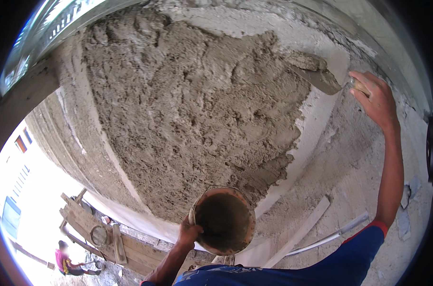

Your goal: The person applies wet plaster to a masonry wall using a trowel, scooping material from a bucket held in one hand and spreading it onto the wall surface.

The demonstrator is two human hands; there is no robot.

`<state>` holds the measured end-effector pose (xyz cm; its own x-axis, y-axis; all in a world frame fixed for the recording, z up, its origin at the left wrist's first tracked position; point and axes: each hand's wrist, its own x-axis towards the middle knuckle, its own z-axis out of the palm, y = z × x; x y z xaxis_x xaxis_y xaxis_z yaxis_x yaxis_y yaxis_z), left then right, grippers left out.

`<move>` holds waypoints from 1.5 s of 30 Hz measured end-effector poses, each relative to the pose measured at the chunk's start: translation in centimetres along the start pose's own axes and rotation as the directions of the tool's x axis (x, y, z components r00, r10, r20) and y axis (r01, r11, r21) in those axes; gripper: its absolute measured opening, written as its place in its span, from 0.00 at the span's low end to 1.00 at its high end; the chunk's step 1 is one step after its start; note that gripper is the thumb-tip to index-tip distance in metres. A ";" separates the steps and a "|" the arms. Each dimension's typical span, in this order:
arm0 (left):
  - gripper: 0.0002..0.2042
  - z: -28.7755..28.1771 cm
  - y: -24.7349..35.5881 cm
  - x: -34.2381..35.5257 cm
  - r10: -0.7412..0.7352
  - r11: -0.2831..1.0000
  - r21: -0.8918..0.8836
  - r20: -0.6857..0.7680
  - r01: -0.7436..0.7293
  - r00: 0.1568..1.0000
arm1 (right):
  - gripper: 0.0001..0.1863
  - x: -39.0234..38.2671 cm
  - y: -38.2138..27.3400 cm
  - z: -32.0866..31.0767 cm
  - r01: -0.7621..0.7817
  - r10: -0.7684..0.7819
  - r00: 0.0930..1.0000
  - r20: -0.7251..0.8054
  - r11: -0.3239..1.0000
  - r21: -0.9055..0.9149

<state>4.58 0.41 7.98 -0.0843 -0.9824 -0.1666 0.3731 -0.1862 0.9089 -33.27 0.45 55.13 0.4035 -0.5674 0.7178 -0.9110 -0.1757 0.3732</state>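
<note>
My right hand point(379, 102), raised at the upper right, is closed around the handle of a trowel point(330, 83). A lump of grey mortar point(306, 61) sits on its blade, close to the right edge of the wet mortar coat point(202, 105) on the wall. This coat is rough and ridged, with paler bare wall along its right side. At the bottom middle my left hand point(189, 233) grips the rim of a round bucket point(249, 209). Grey residue coats the bucket's inside, which is dark; how much mortar it holds I cannot tell.
Wooden scaffold planks point(135, 252) lie low at the left, with a coiled ring point(99, 235) and a flat wooden piece point(119, 243) on them. Below, a person point(65, 260) sits on the ground. A long board point(304, 226) and a pale pipe point(352, 225) slant at the lower right.
</note>
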 end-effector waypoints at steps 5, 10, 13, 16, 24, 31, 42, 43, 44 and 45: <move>0.29 -0.3 0.0 -1.1 0.003 1.000 -0.022 -0.087 -0.005 0.996 | 0.21 2.6 -3.0 -0.1 0.268 -0.242 0.960 -0.141 0.940 0.211; 0.27 -1.1 -0.3 -2.3 0.040 0.997 0.080 -0.229 -0.023 0.973 | 0.16 7.5 -10.3 -0.2 0.575 -0.493 0.815 -0.306 0.614 0.542; 0.27 -1.1 -0.3 -3.1 0.050 0.997 0.066 -0.279 -0.033 0.959 | 0.17 9.5 -14.1 -0.2 0.528 -0.562 0.774 -0.290 0.322 0.785; 0.27 -1.8 -0.4 -4.0 0.086 0.996 0.036 -0.312 -0.079 0.946 | 0.21 11.4 -16.1 2.8 0.269 -0.601 0.764 -0.235 -0.034 0.963; 0.28 -2.7 -0.5 -4.8 0.058 0.998 0.012 -0.360 -0.057 0.931 | 0.31 11.3 -6.9 9.2 -0.088 0.094 0.995 0.046 0.524 0.847; 0.30 -4.4 -0.7 -3.7 0.079 0.996 0.074 -0.399 -0.054 0.913 | 0.26 1.4 -10.9 11.1 -0.425 -0.109 0.857 0.504 0.405 0.810; 0.29 -2.7 3.5 -2.0 0.153 0.958 0.279 -0.333 -0.058 0.930 | 0.11 -11.0 -24.1 22.7 0.116 -0.498 0.491 0.715 0.851 0.513; 0.29 -2.8 4.1 -2.4 0.151 0.957 0.285 -0.344 -0.050 0.927 | 0.11 -10.9 -25.7 22.9 0.114 -0.507 0.489 0.710 0.844 0.524; 0.29 -2.5 4.5 -2.0 0.154 0.953 0.300 -0.334 -0.050 0.930 | 0.12 -11.1 -27.1 23.6 0.273 -0.503 0.457 0.734 0.864 0.423; 0.29 -2.4 4.6 -1.8 0.157 0.948 0.314 -0.326 -0.050 0.932 | 0.14 -11.6 -28.4 24.3 0.427 -0.495 0.424 0.758 0.848 0.314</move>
<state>8.69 1.24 11.55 0.2818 -0.9497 -0.1370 0.0677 -0.1228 0.9901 -14.13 -7.53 21.97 0.5571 -0.7638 -0.3259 -0.6267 -0.6442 0.4385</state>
